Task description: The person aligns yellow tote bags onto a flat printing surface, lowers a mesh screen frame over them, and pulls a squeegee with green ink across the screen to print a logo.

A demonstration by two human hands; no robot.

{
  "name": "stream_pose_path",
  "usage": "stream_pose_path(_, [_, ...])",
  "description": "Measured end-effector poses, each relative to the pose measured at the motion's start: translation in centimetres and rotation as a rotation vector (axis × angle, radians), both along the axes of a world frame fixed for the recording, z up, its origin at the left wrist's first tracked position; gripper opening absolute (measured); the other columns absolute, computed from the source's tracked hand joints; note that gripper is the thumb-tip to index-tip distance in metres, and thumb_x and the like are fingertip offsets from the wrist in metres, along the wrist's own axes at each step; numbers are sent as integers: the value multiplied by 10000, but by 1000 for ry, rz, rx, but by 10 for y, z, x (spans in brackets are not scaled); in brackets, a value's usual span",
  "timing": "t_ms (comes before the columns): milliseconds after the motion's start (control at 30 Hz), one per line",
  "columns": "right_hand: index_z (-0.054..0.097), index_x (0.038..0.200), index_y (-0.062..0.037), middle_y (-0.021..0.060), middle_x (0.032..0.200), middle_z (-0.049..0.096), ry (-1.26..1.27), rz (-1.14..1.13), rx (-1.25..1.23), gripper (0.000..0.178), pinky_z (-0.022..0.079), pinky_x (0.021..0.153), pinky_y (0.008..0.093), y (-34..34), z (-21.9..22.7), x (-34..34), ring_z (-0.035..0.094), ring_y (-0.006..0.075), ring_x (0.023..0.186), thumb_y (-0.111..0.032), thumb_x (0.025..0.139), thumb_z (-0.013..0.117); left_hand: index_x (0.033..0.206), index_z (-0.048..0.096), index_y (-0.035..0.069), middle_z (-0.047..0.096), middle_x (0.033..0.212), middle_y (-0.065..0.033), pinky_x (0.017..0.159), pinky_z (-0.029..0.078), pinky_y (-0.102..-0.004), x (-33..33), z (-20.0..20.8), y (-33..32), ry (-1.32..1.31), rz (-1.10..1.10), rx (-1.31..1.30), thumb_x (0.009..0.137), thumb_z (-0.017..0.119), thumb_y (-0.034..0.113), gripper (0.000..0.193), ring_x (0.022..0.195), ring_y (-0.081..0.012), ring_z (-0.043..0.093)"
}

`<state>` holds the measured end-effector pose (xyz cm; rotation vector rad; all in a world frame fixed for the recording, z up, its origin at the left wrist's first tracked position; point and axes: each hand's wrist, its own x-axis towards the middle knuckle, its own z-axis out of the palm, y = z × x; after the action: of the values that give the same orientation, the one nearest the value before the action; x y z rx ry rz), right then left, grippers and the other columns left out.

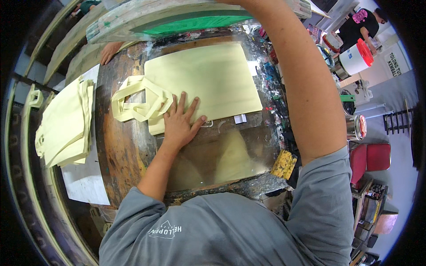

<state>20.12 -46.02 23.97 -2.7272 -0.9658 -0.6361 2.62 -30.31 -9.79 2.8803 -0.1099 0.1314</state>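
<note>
Bag [204, 82], pale yellow: flat on the surface [126, 155], long axis running left to right, handles [140, 111] at its left end. Left hand [179, 123], the nearer: laid over the bag's near edge just beside the handles, fingers spread, gripping nothing. Right hand: out of view, hold cannot be told; right arm [308, 88] passes right of the bag toward the tilted screen frame [195, 20] beyond.
</note>
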Motion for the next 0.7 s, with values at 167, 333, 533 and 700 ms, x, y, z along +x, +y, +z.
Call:
stream_pose_path(167, [652, 1385, 0, 145, 1272, 752, 35, 40, -6, 948, 576, 949, 382, 3, -2, 0, 705, 212, 1144, -804, 1045, 283, 1623, 475, 260, 317, 1722, -207, 1178, 333, -653, -3, 6, 1, 21, 16, 45, 1006, 556, 668, 744, 1568, -510, 282])
stream_pose_path(333, [590, 1481, -12, 146, 1329, 734, 24, 8, -10, 960, 591, 871, 328, 5, -5, -2, 702, 180, 1144, -809, 1040, 288, 1594, 516, 216, 392, 1686, -180, 1167, 369, -611, 2, 19, -4, -69, 23, 119, 944, 617, 712, 824, 1535, -482, 356])
stream_pose_path(533, [583, 1492, -18, 144, 1326, 735, 104, 50, 6, 959, 594, 774, 298, -4, 3, -8, 704, 160, 1121, -813, 1035, 305, 1292, 726, 143, 654, 1374, -99, 1063, 487, -480, 40, 16, -39, -182, -464, -49, 865, 790, 477, 546, 1274, -328, 589])
stream_pose_path(700, [655, 1382, -14, 133, 1238, 753, 22, 64, 26, 941, 589, 690, 289, 1, -12, 14, 709, 153, 1007, -817, 1031, 311, 1185, 759, 107, 705, 1242, -77, 996, 533, -463, 50, 5, -45, -136, -425, -171, 860, 808, 420, 454, 1158, -311, 646])
